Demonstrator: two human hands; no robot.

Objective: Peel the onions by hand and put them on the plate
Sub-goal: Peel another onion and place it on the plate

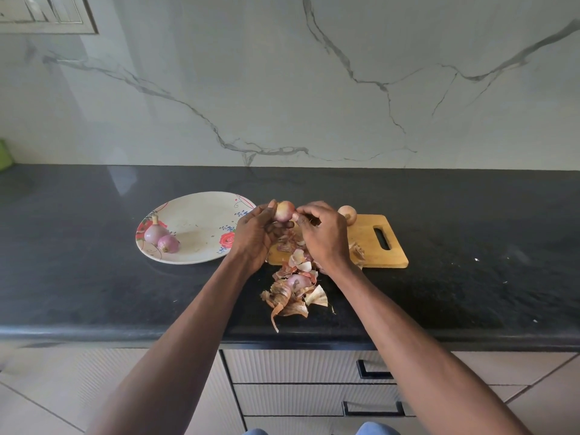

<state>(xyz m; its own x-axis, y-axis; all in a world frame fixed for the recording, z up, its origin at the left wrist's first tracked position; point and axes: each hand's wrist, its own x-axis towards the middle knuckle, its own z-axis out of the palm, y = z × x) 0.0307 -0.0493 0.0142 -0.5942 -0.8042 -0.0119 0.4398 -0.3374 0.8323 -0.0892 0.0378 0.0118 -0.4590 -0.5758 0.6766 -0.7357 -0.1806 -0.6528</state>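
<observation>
The black worktop (94, 277) carries everything, with a marble-veined wall behind it. On it the wooden board (370, 243) lies to the right of centre, its handle slot at the far right. Left of the board sits the flowered plate (201, 215), holding two peeled onions (161, 238) that touch each other near its left rim.

A heap of peels (293, 291) spills from the board's near-left corner onto the worktop toward the person.

Both hands meet above the board's left end. The left hand (255, 233) cups the onion (284, 211) from below and the left, fingers curled round it, so that its upper half shows. The right hand (323, 233) comes in from the right, thumb and fingertips pinching at the onion's right side, probably on a flap of skin, though the flap itself is too small to make out. Which way the onion's root-to-tip axis points I cannot tell.

An unpeeled onion (347, 214) waits at the board's far edge, just behind the right hand.

The plate lies directly left of the held onion and close by; the left hand is the nearer one, so it seems the natural one to set the onion down once the skin is off.
</observation>
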